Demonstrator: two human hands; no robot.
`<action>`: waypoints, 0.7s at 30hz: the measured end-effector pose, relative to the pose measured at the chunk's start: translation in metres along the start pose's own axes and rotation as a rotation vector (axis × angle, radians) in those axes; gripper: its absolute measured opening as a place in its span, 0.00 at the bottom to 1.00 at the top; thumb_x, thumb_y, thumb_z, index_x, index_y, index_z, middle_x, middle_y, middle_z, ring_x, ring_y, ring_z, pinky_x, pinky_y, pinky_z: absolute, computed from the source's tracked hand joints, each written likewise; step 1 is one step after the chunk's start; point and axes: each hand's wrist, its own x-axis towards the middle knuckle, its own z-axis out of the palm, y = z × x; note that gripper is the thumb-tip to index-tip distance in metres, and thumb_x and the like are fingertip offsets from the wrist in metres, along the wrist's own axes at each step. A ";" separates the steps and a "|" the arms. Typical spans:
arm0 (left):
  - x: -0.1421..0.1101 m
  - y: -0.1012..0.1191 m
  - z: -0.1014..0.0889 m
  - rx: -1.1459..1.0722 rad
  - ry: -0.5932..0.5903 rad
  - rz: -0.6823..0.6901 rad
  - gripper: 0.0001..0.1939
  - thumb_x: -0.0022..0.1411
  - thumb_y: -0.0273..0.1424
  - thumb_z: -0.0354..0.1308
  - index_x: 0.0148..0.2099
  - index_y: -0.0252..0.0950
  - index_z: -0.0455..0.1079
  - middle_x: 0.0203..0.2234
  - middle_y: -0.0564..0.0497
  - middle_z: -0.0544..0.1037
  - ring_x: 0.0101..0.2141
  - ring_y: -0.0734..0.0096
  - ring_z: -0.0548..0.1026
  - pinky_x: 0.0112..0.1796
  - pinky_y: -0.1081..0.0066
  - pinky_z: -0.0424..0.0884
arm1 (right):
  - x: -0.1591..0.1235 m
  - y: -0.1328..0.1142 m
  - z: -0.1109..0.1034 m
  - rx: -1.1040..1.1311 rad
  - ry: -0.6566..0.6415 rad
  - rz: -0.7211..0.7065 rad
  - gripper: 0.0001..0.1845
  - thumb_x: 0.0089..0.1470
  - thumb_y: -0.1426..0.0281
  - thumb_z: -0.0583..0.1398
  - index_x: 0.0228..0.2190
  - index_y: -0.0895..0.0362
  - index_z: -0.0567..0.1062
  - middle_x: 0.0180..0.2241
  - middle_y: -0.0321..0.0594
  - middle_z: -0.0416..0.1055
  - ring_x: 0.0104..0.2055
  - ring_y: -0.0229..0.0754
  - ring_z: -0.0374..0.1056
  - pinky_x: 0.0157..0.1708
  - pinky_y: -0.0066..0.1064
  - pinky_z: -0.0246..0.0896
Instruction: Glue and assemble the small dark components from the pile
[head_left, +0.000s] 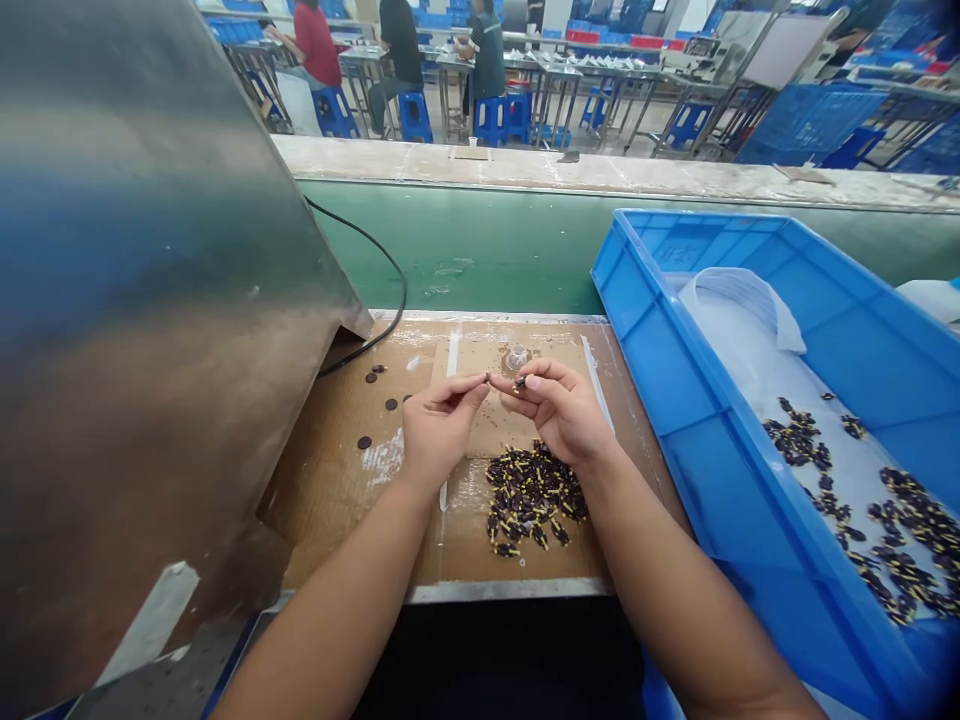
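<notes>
My left hand [439, 425] and my right hand [559, 405] meet above a cardboard-covered work surface [330, 480]. Both pinch at a small dark part [517, 382] held between their fingertips. The left thumb and forefinger are pressed together at its left end. My right fingers curl round it. Just below my right hand lies a pile of several small dark parts with yellow pins [531, 495]. A few dark round discs [379, 390] lie on the cardboard to the left of my left hand.
A large metal housing [150, 300] fills the left side, with a black cable [375, 260] behind it. A blue crate [750, 480] on the right holds a white bag and more dark parts [900, 540]. A green conveyor [510, 240] runs behind. People sit at far tables.
</notes>
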 end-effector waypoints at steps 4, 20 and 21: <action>0.002 0.007 0.003 -0.518 0.036 -0.360 0.16 0.45 0.34 0.79 0.35 0.36 0.80 0.35 0.47 0.82 0.33 0.77 0.79 0.39 0.78 0.76 | -0.004 0.003 0.009 -0.134 0.100 -0.197 0.08 0.54 0.65 0.69 0.38 0.50 0.80 0.34 0.34 0.78 0.37 0.37 0.77 0.31 0.26 0.74; 0.001 0.017 0.003 -0.696 0.029 -0.423 0.14 0.45 0.31 0.79 0.34 0.34 0.80 0.33 0.50 0.82 0.32 0.79 0.78 0.40 0.80 0.76 | -0.017 0.014 0.024 -0.571 0.093 -0.548 0.10 0.57 0.72 0.67 0.42 0.50 0.83 0.40 0.36 0.82 0.41 0.39 0.78 0.42 0.35 0.78; 0.001 0.017 0.003 -0.692 0.025 -0.417 0.14 0.46 0.31 0.79 0.34 0.34 0.80 0.33 0.50 0.82 0.32 0.79 0.78 0.40 0.80 0.76 | -0.017 0.014 0.024 -0.577 0.091 -0.554 0.10 0.57 0.72 0.67 0.42 0.50 0.83 0.40 0.36 0.82 0.41 0.39 0.78 0.42 0.34 0.78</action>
